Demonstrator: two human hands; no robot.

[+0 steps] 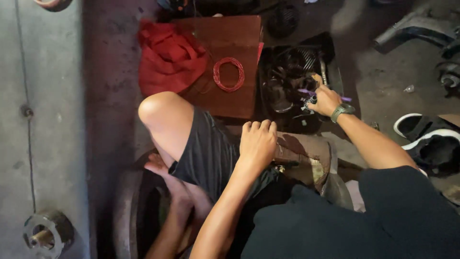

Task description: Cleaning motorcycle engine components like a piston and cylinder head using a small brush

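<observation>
The right hand [326, 100] is closed around a purple-handled tool [306, 92], its wrist wearing a green watch [342, 111]. Directly under and beyond that hand sits a black tray [330, 48] full of dark metal parts. The left hand [258, 142] grasps nothing, fingers curled, resting on the thigh well short of the tray. Left of the right hand, a red wire coil [228, 74] lies on a brown board [239, 33], with a red cloth [167, 57] further left.
</observation>
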